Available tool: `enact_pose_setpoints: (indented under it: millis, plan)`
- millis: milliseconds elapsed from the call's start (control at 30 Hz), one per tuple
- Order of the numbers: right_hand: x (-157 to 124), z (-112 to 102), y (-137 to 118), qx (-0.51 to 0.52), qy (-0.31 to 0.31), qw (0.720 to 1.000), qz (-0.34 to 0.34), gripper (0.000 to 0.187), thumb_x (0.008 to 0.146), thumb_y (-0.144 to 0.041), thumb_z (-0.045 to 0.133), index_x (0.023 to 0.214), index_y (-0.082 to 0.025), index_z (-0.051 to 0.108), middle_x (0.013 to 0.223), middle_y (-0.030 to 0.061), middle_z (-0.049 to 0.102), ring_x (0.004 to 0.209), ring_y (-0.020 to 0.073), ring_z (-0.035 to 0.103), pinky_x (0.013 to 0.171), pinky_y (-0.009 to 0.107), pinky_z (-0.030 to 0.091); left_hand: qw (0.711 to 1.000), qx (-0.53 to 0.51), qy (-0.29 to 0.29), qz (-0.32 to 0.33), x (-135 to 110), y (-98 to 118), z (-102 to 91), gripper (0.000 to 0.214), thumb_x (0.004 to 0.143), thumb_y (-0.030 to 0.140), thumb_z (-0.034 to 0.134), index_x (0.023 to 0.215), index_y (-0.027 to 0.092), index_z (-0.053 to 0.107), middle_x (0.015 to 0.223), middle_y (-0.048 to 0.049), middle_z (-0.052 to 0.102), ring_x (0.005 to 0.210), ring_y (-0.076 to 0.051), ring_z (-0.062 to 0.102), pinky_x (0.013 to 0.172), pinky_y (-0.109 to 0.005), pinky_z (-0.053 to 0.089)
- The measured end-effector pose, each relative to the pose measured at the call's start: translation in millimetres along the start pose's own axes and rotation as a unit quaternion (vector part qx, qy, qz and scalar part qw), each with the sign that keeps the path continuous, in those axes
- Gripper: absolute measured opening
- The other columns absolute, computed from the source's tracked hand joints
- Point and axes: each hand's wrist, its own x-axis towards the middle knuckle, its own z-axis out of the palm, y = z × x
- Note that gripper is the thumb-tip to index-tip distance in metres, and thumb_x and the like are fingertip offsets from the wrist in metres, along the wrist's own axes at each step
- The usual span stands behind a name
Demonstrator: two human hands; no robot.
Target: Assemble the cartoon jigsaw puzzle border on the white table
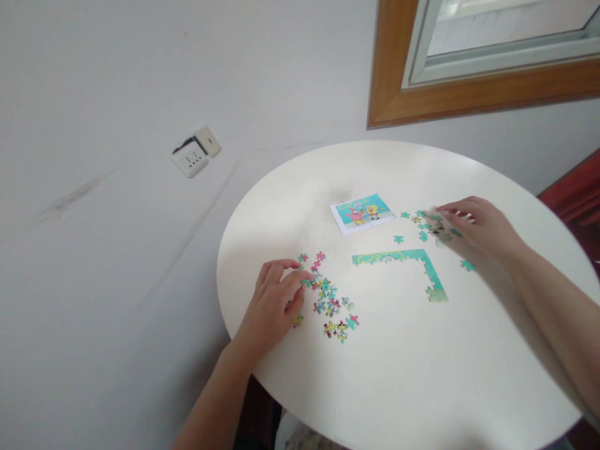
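My left hand [274, 301] is over the left edge of a loose pile of jigsaw pieces [328, 294] in teal, pink, yellow and white. Its fingers are curved and apart, with the fingertips at the nearest pieces. On the far right, my right hand [485, 224] reaches over a second group of mostly teal pieces [423, 236]. Its fingers are loosely stretched, touching or just above them; part of that group is hidden beneath. Between the hands lies a joined corner strip of the puzzle [391, 257], with a top row and a right side.
A picture card [363, 213] with cartoon figures lies behind the strip on the round white table [403, 375]. One teal piece [467, 265] lies apart at the right. A wall socket [191, 158] and a wood-framed window [394, 62] are on the wall beyond.
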Motion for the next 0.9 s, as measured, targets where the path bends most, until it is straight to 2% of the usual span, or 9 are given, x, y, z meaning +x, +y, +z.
enact_pose_setpoints:
  millis: [200, 267, 367, 500, 633, 900]
  plan:
    - [-0.9, 0.8, 4.3, -0.005, -0.001, 1.000, 0.017, 0.033, 0.085, -0.038, 0.057, 0.103, -0.020, 0.078, 0.089, 0.0079, 0.067, 0.071, 0.0193, 0.061, 0.064, 0.033, 0.047, 0.999, -0.003, 0.031, -0.008, 22.7, -18.1, 0.5, 0.025, 0.089, 0.007, 0.051, 0.094, 0.023, 0.069, 0.112, -0.0070, 0.055, 0.114, -0.026, 0.049, 0.102, -0.046, 0.041]
    - [-1.6, 0.6, 4.0, -0.003, 0.003, 1.000, 0.023, 0.033, 0.084, -0.039, 0.056, 0.102, -0.021, 0.078, 0.089, 0.0072, 0.067, 0.070, 0.0186, 0.060, 0.065, 0.033, 0.047, 0.999, -0.008, 0.028, -0.016, 21.9, -25.2, 4.2, 0.026, 0.088, 0.006, 0.050, 0.091, 0.024, 0.070, 0.111, -0.0065, 0.055, 0.113, -0.025, 0.049, 0.101, -0.045, 0.042]
    - [-2.4, 0.2, 1.8, -0.004, 0.005, 0.999, 0.032, 0.034, 0.083, -0.041, 0.056, 0.101, -0.022, 0.078, 0.086, 0.0060, 0.066, 0.067, 0.0178, 0.058, 0.065, 0.033, 0.047, 0.999, -0.016, 0.018, -0.026, 15.5, -31.1, 7.4, 0.022, 0.090, 0.011, 0.054, 0.097, 0.025, 0.070, 0.112, -0.0064, 0.054, 0.112, -0.025, 0.049, 0.101, -0.046, 0.042]
    - [-2.5, -0.3, -0.9, -0.010, 0.001, 0.999, 0.042, 0.035, 0.082, -0.042, 0.055, 0.100, -0.022, 0.078, 0.084, 0.0053, 0.065, 0.065, 0.0171, 0.057, 0.065, 0.033, 0.046, 0.999, -0.027, -0.012, -0.021, 10.5, -28.6, 6.2, 0.017, 0.091, 0.019, 0.059, 0.101, 0.028, 0.070, 0.116, -0.0061, 0.053, 0.116, -0.025, 0.047, 0.103, -0.046, 0.041]
    - [-3.2, -1.3, -1.5, -0.014, 0.001, 0.999, 0.052, 0.035, 0.082, -0.043, 0.055, 0.102, -0.023, 0.077, 0.086, 0.0053, 0.066, 0.065, 0.0173, 0.057, 0.064, 0.033, 0.045, 0.999, -0.026, -0.046, -0.003, 10.6, -23.0, 3.1, 0.020, 0.090, 0.016, 0.059, 0.101, 0.029, 0.070, 0.119, -0.0059, 0.052, 0.120, -0.027, 0.044, 0.105, -0.048, 0.040]
    - [-4.0, -2.8, -5.1, -0.025, 0.002, 0.998, 0.065, 0.035, 0.081, -0.042, 0.055, 0.100, -0.023, 0.077, 0.085, 0.0060, 0.067, 0.065, 0.0183, 0.056, 0.064, 0.034, 0.046, 0.998, -0.030, -0.062, -0.005, 9.8, -21.6, 1.6, 0.021, 0.085, 0.014, 0.062, 0.100, 0.027, 0.068, 0.115, -0.0057, 0.056, 0.118, -0.027, 0.047, 0.104, -0.046, 0.041]
